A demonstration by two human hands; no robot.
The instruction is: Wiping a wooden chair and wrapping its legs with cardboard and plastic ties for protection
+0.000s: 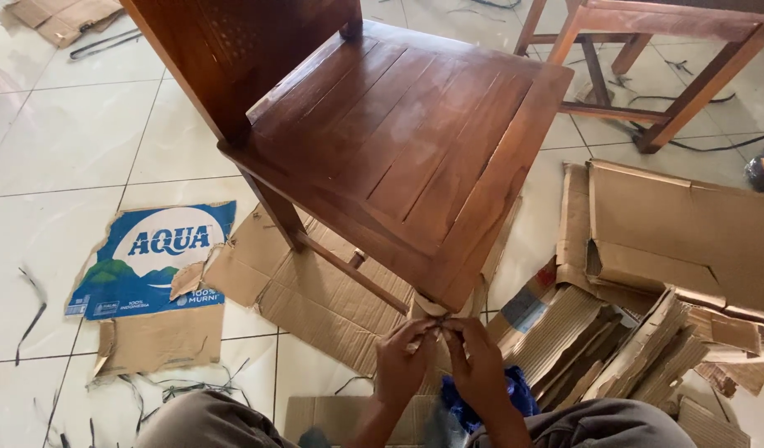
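A dark wooden chair (398,141) stands on the tiled floor in front of me, its seat filling the middle of the head view. My left hand (402,361) and my right hand (477,361) meet at the chair's near front leg, just under the seat corner. Both pinch a small strip of brown cardboard (438,325) held against the top of that leg. A blue cloth-like thing (515,390) lies under my right wrist. My knees show at the bottom edge.
Flattened cardboard (332,299) lies under the chair. A blue-and-white printed cardboard piece (149,261) is at the left. A heap of folded cardboard (664,290) sits at the right. A second wooden frame (647,58) stands at the back right, with black strap scraps on the floor.
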